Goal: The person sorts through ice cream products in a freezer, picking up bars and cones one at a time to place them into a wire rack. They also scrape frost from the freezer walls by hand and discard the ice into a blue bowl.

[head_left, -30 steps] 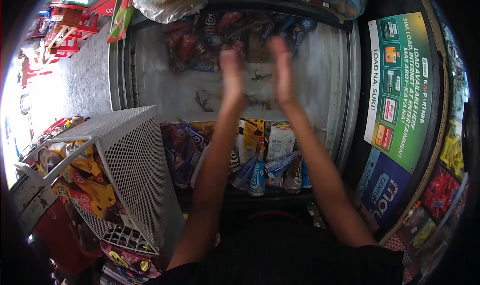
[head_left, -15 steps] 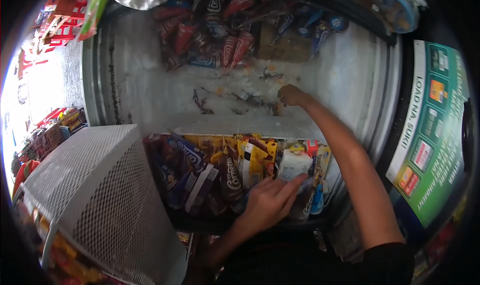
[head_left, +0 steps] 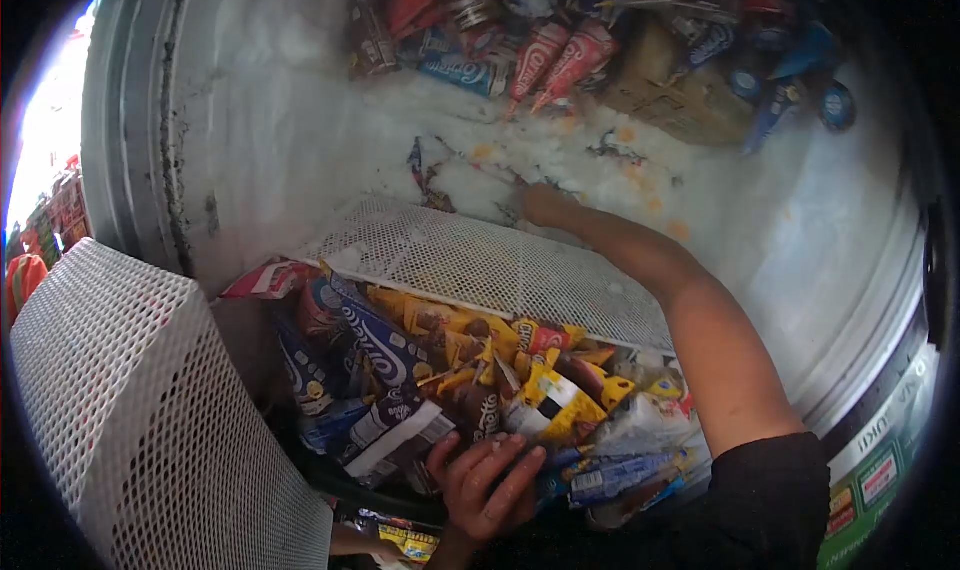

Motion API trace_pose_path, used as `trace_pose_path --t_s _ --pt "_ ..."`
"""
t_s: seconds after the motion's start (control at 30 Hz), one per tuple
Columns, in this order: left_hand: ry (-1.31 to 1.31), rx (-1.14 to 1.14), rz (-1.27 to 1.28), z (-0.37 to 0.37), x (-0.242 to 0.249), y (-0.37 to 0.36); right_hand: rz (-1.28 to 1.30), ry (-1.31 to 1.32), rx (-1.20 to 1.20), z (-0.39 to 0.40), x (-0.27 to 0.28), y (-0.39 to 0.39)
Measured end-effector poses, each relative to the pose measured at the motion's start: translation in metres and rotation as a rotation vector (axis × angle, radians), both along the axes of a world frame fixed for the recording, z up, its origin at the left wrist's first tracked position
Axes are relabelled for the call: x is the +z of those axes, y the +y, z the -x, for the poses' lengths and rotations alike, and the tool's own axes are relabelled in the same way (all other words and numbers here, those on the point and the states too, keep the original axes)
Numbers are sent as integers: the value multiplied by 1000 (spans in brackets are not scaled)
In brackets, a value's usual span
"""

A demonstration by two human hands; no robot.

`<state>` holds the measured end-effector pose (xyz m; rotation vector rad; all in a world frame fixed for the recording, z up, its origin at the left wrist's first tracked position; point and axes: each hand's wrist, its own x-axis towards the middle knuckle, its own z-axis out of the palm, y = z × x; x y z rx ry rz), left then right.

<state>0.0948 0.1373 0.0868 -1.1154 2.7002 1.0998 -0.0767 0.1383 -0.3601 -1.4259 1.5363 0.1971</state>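
Note:
Deep in the freezer, my right hand (head_left: 548, 207) is closed down at the frosty floor, beside torn dark wrappers (head_left: 430, 175) stuck in the ice; what its fingers hold, if anything, is hidden. My left hand (head_left: 490, 485) has its fingers apart and holds nothing, at the front edge of the compartment of ice creams. Near it lie a brown cone (head_left: 478, 410), a yellow pack (head_left: 560, 400) and a blue Cornetto cone (head_left: 375, 335). A white mesh divider (head_left: 470, 260) stands between this compartment and the icy floor.
Red cones (head_left: 540, 60) and a cardboard box (head_left: 680, 95) lie at the back. A white mesh basket (head_left: 120, 360) stands at the left. Another person's hand (head_left: 375, 547) shows at the bottom. A green sign (head_left: 880, 480) is at the right.
The view has moved closer and turned. My right hand has shifted left along the freezer floor to the wrappers. My left hand has drawn back toward the front edge, its fingers spread.

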Motion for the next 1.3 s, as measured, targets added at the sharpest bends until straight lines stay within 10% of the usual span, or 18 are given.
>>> trace_pose_path --t_s 0.17,0.27,0.57,0.63,0.77,0.83,0.97,1.03,1.3 --pt "-109 -51 -49 8 2 -10 131 43 -259 0 -13 8" --pt "369 165 215 15 -23 -10 81 63 -227 3 -15 7" --pt "173 -314 53 -3 -7 -51 59 100 -93 5 -10 7" --pt "334 106 129 5 -18 -29 0 111 -115 1 -3 9" --pt "401 200 202 9 -14 -26 48 -4 -314 26 18 17" --pt "-94 -189 -130 -2 21 -48 83 -177 -341 38 8 11" --pt "-109 -148 -111 -7 14 -35 295 -440 -299 59 14 6" --pt "350 198 129 2 -16 -20 170 -420 -286 66 24 -9" --pt "500 123 148 11 -29 -17 -92 -264 -507 28 18 -7"
